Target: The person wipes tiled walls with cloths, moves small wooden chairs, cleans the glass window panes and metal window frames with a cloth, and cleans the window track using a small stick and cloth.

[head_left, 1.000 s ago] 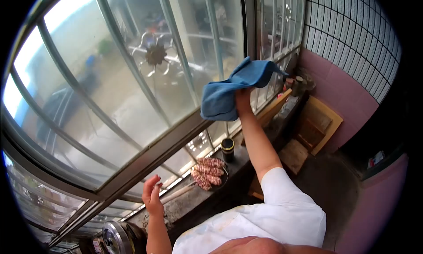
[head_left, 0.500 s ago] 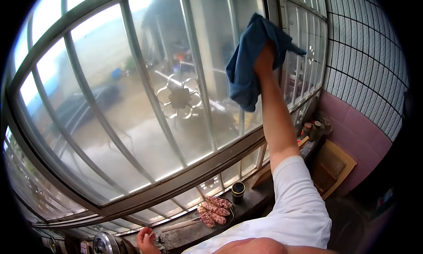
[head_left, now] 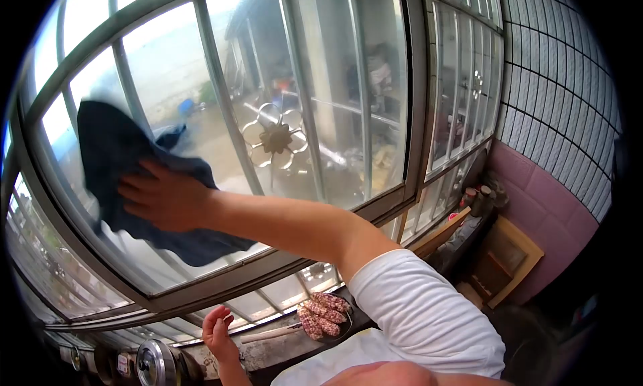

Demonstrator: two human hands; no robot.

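A dark blue cloth (head_left: 117,151) lies spread against the left part of the barred window pane (head_left: 181,84). My right hand (head_left: 157,195) is on it, pressing it to the glass with the fingers laid over the fabric; the palm side is hidden. My right arm stretches across the window, its upper part in a white sleeve. Low in the view, my left hand (head_left: 219,327) is raised beside the sill, fingers loosely curled with a small gap between the tips. Nothing shows in it. A pale stick (head_left: 271,334) lies on the sill just right of it.
Several speckled corn cobs (head_left: 324,315) sit on the sill (head_left: 281,349). A metal pot with a lid (head_left: 157,364) stands at the lower left. Wooden frames (head_left: 512,255) and jars (head_left: 481,200) are at the right, beside the tiled wall (head_left: 552,98). Metal bars cross the window.
My right hand has swept the cloth from the upper right of the window to its left side. My left hand has risen slightly. The black-lidded jar on the sill is now hidden behind my arm.
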